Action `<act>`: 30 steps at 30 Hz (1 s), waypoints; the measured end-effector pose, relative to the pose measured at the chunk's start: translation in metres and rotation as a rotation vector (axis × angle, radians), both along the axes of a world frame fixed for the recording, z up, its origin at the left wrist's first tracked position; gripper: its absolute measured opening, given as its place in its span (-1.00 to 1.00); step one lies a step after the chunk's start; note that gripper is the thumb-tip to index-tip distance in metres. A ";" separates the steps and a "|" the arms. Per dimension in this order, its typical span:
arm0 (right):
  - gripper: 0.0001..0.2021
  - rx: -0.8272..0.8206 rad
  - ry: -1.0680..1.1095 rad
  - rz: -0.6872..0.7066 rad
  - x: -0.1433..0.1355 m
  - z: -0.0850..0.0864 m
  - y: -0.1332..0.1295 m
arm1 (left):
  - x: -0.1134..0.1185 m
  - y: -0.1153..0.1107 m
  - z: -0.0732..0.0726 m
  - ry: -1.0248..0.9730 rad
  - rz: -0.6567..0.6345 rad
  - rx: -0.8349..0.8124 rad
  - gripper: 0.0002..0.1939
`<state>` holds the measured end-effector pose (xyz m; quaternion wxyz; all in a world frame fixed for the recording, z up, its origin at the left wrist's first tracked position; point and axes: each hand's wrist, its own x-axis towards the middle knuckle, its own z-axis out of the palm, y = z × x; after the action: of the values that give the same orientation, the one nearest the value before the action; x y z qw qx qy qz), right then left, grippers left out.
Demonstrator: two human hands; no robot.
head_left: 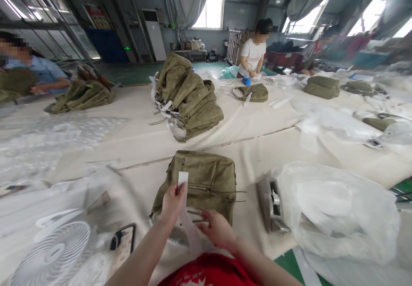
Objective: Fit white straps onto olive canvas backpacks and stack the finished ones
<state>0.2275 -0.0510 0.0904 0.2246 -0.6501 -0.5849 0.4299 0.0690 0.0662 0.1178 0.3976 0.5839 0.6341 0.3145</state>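
Note:
An olive-green backpack (212, 170) lies on the table right in front of me, its zipper and thin dark cords showing. My left hand (174, 202) pinches a white paper strip (183, 177) over the bag; the strip hangs down towards my red shirt. Beside the strip's lower part is my right hand (217, 229), fingers apart and slightly curled near the bag's bottom edge. I see nothing held in it.
A heap of olive bags (189, 97) stands further back. To the right are a tape dispenser (272, 202) and a clear plastic bag bundle (337, 213). A white fan (58, 251) and a phone (124, 245) lie left. Across the table, a person (254, 54) works.

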 end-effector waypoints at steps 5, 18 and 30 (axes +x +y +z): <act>-0.73 0.080 -0.604 -0.224 0.054 -0.007 0.035 | -0.028 0.013 0.000 -0.062 -0.119 -0.088 -0.54; -0.75 -0.505 0.914 -0.033 0.011 -0.020 0.033 | -0.093 -0.014 0.003 -0.060 -0.362 -0.287 -0.61; -0.61 -0.231 1.203 -0.455 -0.022 -0.007 0.052 | -0.095 -0.050 0.013 0.093 -0.501 -0.383 -0.56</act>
<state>0.2050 0.0007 0.0830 0.5267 -0.4236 -0.1550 0.7205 -0.0263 0.0161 0.1312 0.5360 0.6503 0.5355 0.0547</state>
